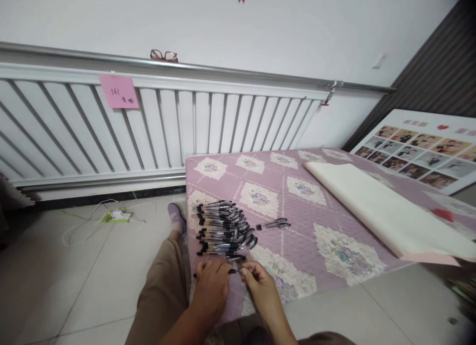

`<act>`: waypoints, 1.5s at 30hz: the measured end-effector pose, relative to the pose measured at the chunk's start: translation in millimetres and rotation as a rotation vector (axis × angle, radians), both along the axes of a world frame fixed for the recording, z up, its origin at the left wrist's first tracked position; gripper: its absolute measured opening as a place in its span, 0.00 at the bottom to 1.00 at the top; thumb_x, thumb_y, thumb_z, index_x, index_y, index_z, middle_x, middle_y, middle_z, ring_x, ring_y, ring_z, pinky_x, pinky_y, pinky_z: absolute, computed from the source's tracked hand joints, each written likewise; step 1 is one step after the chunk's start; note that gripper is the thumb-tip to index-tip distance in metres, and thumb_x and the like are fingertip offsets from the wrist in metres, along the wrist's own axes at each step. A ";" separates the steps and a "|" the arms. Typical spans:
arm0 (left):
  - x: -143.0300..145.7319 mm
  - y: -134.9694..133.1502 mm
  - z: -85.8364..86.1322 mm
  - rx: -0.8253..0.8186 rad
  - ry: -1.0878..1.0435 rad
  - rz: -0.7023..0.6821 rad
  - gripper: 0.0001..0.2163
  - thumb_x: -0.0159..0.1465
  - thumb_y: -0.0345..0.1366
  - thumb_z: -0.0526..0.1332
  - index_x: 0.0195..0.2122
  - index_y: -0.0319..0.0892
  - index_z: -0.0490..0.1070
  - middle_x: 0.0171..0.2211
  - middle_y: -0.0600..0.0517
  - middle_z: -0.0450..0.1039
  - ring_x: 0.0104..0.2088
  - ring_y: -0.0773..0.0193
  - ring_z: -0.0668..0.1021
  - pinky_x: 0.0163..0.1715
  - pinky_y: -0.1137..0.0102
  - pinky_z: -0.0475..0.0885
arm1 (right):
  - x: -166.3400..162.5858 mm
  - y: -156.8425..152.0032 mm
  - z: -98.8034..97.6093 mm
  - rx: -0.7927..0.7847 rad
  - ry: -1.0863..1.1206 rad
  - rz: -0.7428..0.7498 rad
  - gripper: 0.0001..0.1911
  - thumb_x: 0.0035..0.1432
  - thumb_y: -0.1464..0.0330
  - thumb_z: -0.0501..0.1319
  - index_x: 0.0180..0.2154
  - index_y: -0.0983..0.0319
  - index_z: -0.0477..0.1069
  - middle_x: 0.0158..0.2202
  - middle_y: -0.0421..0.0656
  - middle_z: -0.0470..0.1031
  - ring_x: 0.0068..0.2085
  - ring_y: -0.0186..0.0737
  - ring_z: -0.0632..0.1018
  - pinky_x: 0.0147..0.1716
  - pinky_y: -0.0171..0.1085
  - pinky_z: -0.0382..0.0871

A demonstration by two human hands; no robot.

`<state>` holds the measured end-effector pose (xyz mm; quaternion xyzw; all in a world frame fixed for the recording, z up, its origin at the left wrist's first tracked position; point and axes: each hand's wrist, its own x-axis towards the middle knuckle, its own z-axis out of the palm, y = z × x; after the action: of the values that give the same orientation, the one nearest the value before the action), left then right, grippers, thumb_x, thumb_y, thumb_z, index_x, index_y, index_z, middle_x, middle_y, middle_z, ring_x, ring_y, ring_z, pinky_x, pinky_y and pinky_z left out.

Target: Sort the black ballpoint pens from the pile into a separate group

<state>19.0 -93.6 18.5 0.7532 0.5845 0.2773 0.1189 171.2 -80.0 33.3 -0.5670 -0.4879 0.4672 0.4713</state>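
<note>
My left hand is closed over a black pen near the front left of the table, and one dark end pokes out past its left side. At the pen's thin right end, the thumb and fingers of my right hand are pinched together. Whether a cap or a loose part is between those fingertips is too small to tell. Just beyond my hands lies a row of pens with black ends and clear barrels, side by side. A few more pens lie apart to the right.
A purple patterned cloth covers the table. A large cream sheet lies to the right, with a photo board behind it. The white radiator stands along the wall. On the floor at left is a power strip with cables.
</note>
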 end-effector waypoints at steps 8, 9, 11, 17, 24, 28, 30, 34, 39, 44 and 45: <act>0.6 -1.0 4.7 -0.007 -0.017 0.013 0.13 0.62 0.27 0.54 0.43 0.50 0.72 0.37 0.53 0.73 0.40 0.58 0.72 0.44 0.61 0.58 | -0.1 0.0 1.6 0.009 -0.015 0.014 0.14 0.47 0.56 0.64 0.26 0.60 0.71 0.20 0.37 0.68 0.24 0.36 0.68 0.24 0.33 0.62; 0.6 -1.0 5.2 -0.005 -0.014 0.013 0.13 0.62 0.27 0.54 0.43 0.50 0.72 0.37 0.53 0.73 0.40 0.58 0.72 0.44 0.61 0.58 | -0.4 -0.1 2.5 0.012 -0.025 0.017 0.14 0.47 0.55 0.64 0.26 0.60 0.72 0.20 0.37 0.68 0.24 0.36 0.68 0.24 0.33 0.62; 0.3 -0.9 6.1 0.000 -0.010 0.008 0.12 0.62 0.27 0.55 0.42 0.50 0.72 0.37 0.53 0.73 0.40 0.59 0.72 0.44 0.62 0.58 | -1.2 0.0 4.0 0.019 -0.050 0.022 0.16 0.47 0.54 0.64 0.26 0.61 0.72 0.21 0.38 0.69 0.24 0.36 0.69 0.25 0.34 0.63; 0.0 -0.7 4.5 0.018 -0.023 -0.010 0.12 0.61 0.27 0.56 0.42 0.50 0.71 0.37 0.54 0.73 0.40 0.59 0.72 0.43 0.62 0.58 | -1.3 0.6 4.7 0.010 -0.134 0.069 0.17 0.47 0.53 0.63 0.27 0.61 0.74 0.25 0.41 0.74 0.28 0.40 0.73 0.30 0.35 0.66; 0.1 -0.7 1.9 0.035 -0.010 0.004 0.13 0.61 0.27 0.56 0.43 0.50 0.71 0.37 0.54 0.73 0.39 0.58 0.73 0.43 0.61 0.58 | 6.3 0.0 0.0 -0.029 -0.052 0.174 0.17 0.48 0.55 0.64 0.35 0.61 0.75 0.34 0.45 0.79 0.37 0.45 0.77 0.40 0.40 0.69; 0.1 -0.6 0.9 0.036 -0.022 -0.007 0.13 0.60 0.27 0.57 0.42 0.50 0.71 0.37 0.54 0.73 0.39 0.58 0.72 0.44 0.60 0.58 | 7.6 -0.3 -0.7 -0.031 -0.054 0.191 0.14 0.49 0.58 0.64 0.35 0.61 0.75 0.33 0.44 0.79 0.36 0.44 0.77 0.39 0.40 0.69; 0.1 -0.2 0.2 0.033 -0.028 -0.010 0.12 0.60 0.28 0.58 0.42 0.51 0.72 0.37 0.55 0.73 0.39 0.58 0.72 0.43 0.61 0.58 | 7.1 -0.3 0.9 -0.021 -0.061 0.203 0.12 0.50 0.60 0.63 0.34 0.61 0.75 0.33 0.44 0.78 0.36 0.44 0.77 0.39 0.39 0.69; 0.0 0.5 -1.1 0.038 -0.027 -0.004 0.10 0.61 0.29 0.57 0.40 0.51 0.73 0.36 0.54 0.74 0.38 0.59 0.72 0.44 0.61 0.58 | 6.5 0.0 2.8 0.000 -0.103 0.233 0.08 0.51 0.63 0.61 0.33 0.60 0.74 0.32 0.43 0.78 0.36 0.43 0.77 0.39 0.38 0.68; -0.3 0.4 -2.7 0.063 -0.042 -0.011 0.10 0.62 0.29 0.56 0.39 0.50 0.73 0.35 0.54 0.74 0.37 0.60 0.72 0.44 0.63 0.58 | 7.2 0.1 -0.4 0.021 -0.169 0.245 0.08 0.53 0.64 0.59 0.32 0.60 0.74 0.32 0.43 0.77 0.35 0.42 0.76 0.38 0.37 0.68; -0.4 1.0 -5.0 0.113 -0.059 0.000 0.09 0.62 0.30 0.56 0.37 0.50 0.74 0.34 0.55 0.74 0.36 0.60 0.72 0.42 0.63 0.58 | 5.2 -0.6 1.5 0.045 -0.264 0.239 0.08 0.54 0.63 0.58 0.31 0.60 0.73 0.30 0.42 0.76 0.33 0.42 0.75 0.35 0.36 0.67; -0.5 1.2 -5.2 0.121 -0.061 0.003 0.09 0.63 0.30 0.56 0.37 0.50 0.74 0.33 0.55 0.74 0.35 0.60 0.72 0.42 0.63 0.58 | 4.6 -0.7 2.3 0.056 -0.287 0.237 0.09 0.54 0.63 0.58 0.30 0.60 0.73 0.30 0.42 0.76 0.33 0.42 0.75 0.35 0.36 0.67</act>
<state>18.5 -92.4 13.3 0.7495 0.5637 0.3350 0.0905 175.8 -80.6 35.5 -0.5532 -0.6263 0.4201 0.3539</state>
